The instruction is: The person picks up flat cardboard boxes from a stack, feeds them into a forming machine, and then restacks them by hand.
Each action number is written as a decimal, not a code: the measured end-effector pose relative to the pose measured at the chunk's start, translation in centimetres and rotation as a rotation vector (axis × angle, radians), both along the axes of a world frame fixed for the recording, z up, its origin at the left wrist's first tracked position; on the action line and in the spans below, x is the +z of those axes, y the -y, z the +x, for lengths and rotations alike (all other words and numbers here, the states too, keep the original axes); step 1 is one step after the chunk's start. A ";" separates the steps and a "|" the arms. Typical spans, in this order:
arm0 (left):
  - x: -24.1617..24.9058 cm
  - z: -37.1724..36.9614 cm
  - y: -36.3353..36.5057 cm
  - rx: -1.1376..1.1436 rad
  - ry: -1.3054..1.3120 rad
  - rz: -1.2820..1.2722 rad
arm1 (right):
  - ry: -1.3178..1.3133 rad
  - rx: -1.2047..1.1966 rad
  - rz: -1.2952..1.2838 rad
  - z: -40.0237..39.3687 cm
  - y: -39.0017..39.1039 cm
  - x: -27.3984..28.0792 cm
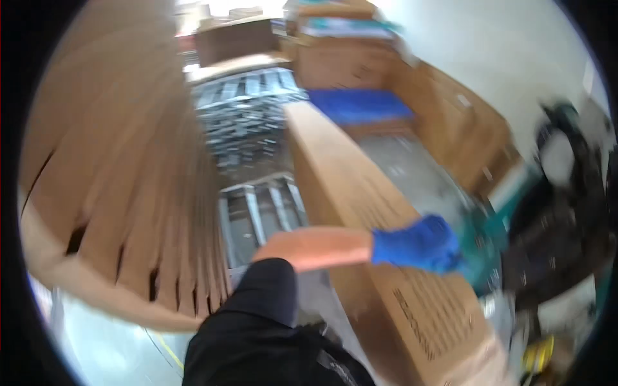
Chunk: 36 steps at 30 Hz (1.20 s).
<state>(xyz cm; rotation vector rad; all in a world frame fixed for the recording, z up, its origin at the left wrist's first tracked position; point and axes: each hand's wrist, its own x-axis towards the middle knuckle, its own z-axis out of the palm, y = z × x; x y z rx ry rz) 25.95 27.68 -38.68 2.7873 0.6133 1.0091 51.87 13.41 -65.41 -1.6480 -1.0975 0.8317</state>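
Observation:
My left hand [418,246], in a blue glove, reaches across the top of a long brown cardboard box [360,186] with dark print. The hand looks curled near the box's right edge, but motion blur smears its fingers, and whether it grips anything cannot be made out. The bare forearm and a black sleeve come in from the bottom. My right hand is not in view.
Many upright cardboard sheets or flat boxes [129,167] stand close on the left. Metal racks [257,206] lie behind the long box. A blue item [360,106] sits among cartons further back. Dark and green objects [547,219] blur at the right.

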 end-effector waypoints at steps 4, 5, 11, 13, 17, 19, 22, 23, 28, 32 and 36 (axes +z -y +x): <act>3.4 -2.5 2.3 0.284 -0.057 0.212 | -0.046 0.221 0.081 -5.8 -7.0 0.2; 5.1 -2.7 3.6 0.334 -0.144 0.154 | -0.052 0.273 0.111 -7.2 -8.2 1.0; 19.8 -7.1 7.9 0.659 -0.365 0.668 | -0.216 0.465 0.476 -15.9 -14.0 9.8; 29.6 -9.4 10.6 0.727 -0.380 0.612 | -0.319 0.475 0.695 -19.1 -16.1 15.7; 41.2 -17.6 25.4 0.761 0.305 1.029 | -0.443 0.473 1.329 -27.3 -17.2 35.3; 40.6 -22.2 35.1 0.702 0.629 1.270 | -0.387 0.507 1.715 -32.5 -12.3 52.1; 35.6 -30.4 39.5 1.032 0.212 1.726 | -0.129 0.475 2.275 -36.9 -1.4 71.3; 33.4 -31.2 40.5 1.181 0.177 1.571 | 0.003 0.457 2.437 -38.4 1.7 74.0; 26.4 -34.7 44.2 1.470 -0.101 1.301 | -0.094 1.545 2.063 -52.0 8.1 57.9; 25.5 -35.9 45.7 1.605 -0.176 1.283 | 0.151 1.711 1.814 -59.3 0.4 44.1; 27.0 -36.8 44.9 1.696 -0.162 1.309 | 0.226 1.777 1.465 -60.0 -7.3 39.2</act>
